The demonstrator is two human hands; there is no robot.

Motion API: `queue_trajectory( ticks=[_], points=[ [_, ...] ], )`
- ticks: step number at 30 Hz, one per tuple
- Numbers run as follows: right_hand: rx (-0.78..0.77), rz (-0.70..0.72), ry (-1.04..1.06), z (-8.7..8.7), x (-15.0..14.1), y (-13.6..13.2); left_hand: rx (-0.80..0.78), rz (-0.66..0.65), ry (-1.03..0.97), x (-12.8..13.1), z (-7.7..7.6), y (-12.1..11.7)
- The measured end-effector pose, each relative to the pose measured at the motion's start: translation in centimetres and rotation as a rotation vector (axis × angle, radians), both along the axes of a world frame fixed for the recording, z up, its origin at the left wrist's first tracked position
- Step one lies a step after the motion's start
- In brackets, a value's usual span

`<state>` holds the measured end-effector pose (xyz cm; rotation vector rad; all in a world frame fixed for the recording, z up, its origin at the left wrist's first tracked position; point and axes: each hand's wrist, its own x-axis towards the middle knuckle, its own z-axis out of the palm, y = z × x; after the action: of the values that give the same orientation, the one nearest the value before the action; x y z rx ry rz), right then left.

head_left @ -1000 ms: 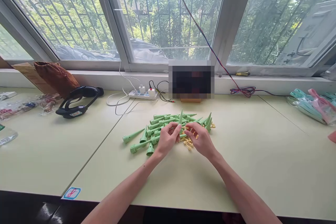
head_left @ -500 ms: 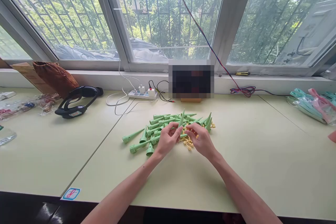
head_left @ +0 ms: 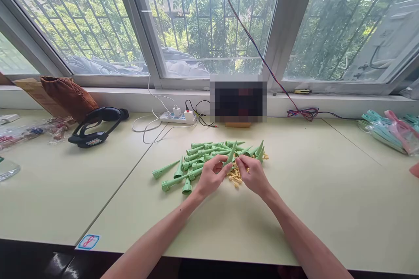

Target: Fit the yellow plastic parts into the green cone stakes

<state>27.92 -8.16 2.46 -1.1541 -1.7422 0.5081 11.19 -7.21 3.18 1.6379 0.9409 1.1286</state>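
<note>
Between closed fingers (head_left: 225,170) of the left hand (head_left: 209,178) leans a green cone (head_left: 231,153); beside it, the right hand (head_left: 255,176) pinches closed, its contents hidden.

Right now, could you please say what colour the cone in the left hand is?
The cone is light green, clearest in the head view.

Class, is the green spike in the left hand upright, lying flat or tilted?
Tilted: in the left hand, the green spike points upward but leans toward the right hand.

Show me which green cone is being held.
The green cone in the left hand, tip slanting up; the other green cones are heaped or spread on the table.
</note>
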Motion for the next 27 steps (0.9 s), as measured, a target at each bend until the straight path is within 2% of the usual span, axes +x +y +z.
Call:
queue_trajectory(
  ticks=[7, 12, 16, 21, 27],
  points=[
    [-0.020, -0.008, -0.031, 0.0, 0.1, 0.0, 0.138, -0.017, 0.057, -0.2, -0.7, 0.4],
    [-0.031, -0.027, -0.029, -0.2, 0.0, 0.2, 0.161, -0.018, 0.082, -0.1, -0.5, 0.2],
    [-0.045, -0.043, 0.012, -0.2, -0.3, 0.1, 0.096, 0.031, 0.052, 0.1, -0.2, 0.0],
    [-0.061, -0.012, 0.075, 0.4, -0.3, -0.3, -0.051, 0.014, -0.026, 0.2, 0.2, 0.0],
    [-0.012, 0.039, 0.045, 0.1, -0.3, -0.2, -0.126, 0.035, -0.110, 0.1, 0.6, 0.2]
  ],
)
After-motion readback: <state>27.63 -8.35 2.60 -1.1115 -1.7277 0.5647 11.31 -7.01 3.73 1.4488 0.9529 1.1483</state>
